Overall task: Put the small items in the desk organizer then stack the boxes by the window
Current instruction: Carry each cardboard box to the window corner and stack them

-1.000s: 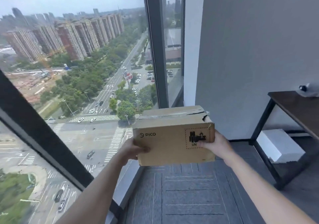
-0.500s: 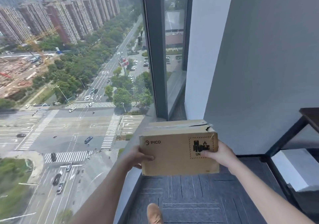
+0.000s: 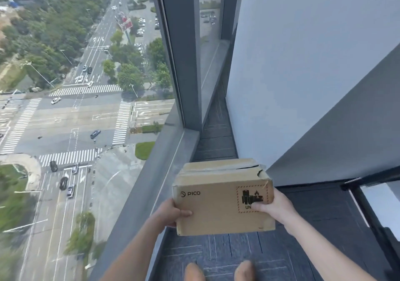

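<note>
Beside the window (image 3: 86,107), one cardboard box (image 3: 223,207) (PICO-marked), two hands, left (image 3: 167,214), right (image 3: 278,208), fingers gripping it

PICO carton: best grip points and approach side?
Take the PICO carton by its two short ends, one from each side, as the left hand and right hand do now. It is wide and flat-faced, and the top flap is torn, so avoid gripping the top.

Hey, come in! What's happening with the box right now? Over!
Left hand and right hand grip the cardboard box at its ends. Box in the air above the carpet, beside the window sill. Nothing visibly in the way.
</note>
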